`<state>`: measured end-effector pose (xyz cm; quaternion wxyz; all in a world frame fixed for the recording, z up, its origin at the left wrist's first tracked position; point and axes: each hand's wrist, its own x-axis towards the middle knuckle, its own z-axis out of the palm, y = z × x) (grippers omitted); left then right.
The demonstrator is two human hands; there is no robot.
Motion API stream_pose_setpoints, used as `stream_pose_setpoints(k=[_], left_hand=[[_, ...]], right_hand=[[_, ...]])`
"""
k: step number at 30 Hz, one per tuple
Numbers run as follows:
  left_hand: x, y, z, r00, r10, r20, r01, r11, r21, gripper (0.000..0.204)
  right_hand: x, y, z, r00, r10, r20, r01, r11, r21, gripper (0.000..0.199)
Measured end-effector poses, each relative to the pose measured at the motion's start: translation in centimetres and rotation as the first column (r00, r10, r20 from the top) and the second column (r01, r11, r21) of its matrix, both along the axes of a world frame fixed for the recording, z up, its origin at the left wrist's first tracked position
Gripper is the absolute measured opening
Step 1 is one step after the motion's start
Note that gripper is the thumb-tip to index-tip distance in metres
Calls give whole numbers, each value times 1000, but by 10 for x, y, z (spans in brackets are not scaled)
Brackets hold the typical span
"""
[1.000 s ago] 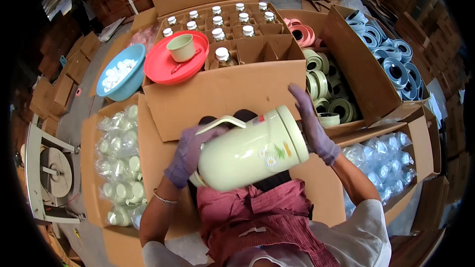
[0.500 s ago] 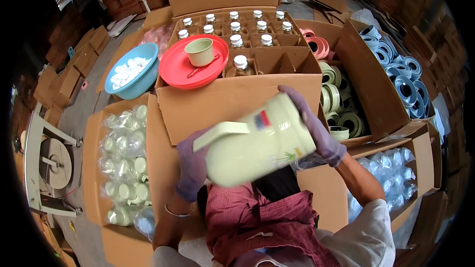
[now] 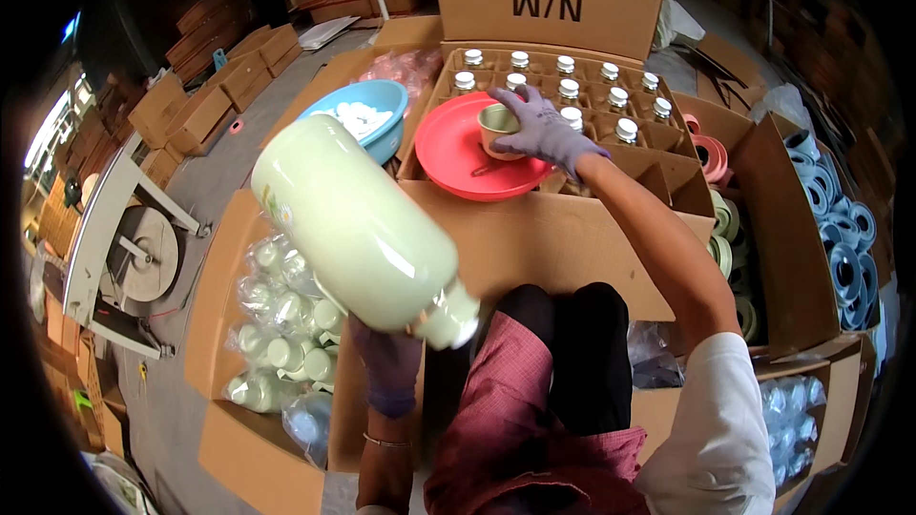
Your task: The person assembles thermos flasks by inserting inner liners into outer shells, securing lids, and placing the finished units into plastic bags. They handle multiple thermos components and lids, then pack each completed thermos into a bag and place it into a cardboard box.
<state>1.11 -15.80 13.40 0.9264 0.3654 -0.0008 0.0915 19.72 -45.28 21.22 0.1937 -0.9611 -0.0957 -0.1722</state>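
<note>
A pale green thermos flask (image 3: 358,219) with a small flower print slants across the left, its neck low and its base raised. My left hand (image 3: 386,362), gloved in purple, holds it from below; the flask hides most of those fingers. Farther off, my gloved right hand (image 3: 546,129) grips a small light green cup (image 3: 497,126) with its fingers over the rim. The cup stands on a red plastic plate (image 3: 448,154), where a thin red piece (image 3: 491,168) also lies. Under the plate is a partitioned cardboard box (image 3: 534,219) of bottles with white caps (image 3: 570,90).
A blue basin (image 3: 386,145) of small white pieces stands left of the plate. Boxes around me hold bagged green parts (image 3: 296,358), green rings (image 3: 722,253), blue rings (image 3: 844,267) and bagged blue parts (image 3: 790,420). A wheeled metal frame (image 3: 91,257) stands at far left.
My right hand has let go of the thermos flask and moved up to the cup. The flask has swung left in my left hand, neck down. The view has shifted left.
</note>
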Motion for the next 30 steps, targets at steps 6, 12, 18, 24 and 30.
stream_pose_setpoints(k=[6, 12, 18, 24, 30], left_hand=[[58, -24, 31, 961, 95, 261, -221, 830, 512, 42], [42, -72, 47, 958, 64, 279, -199, 849, 489, 52], [-26, -120, 26, 951, -105, 291, -114, 756, 645, 55], [-40, -129, 34, 877, -479, 37, 428, 742, -517, 53], [-46, -137, 6, 938, -137, 319, -108, 758, 643, 54]], right_hand=[[-26, 13, 3, 986, 94, 136, -87, 995, -53, 92], [-205, 36, 39, 940, 281, 192, -263, 958, -115, 89], [-237, 33, -43, 791, -93, 605, -136, 937, 322, 60], [-248, 18, -76, 925, -109, 363, -184, 708, 682, 50], [-297, 20, -80, 866, -93, 491, -46, 963, 264, 82]])
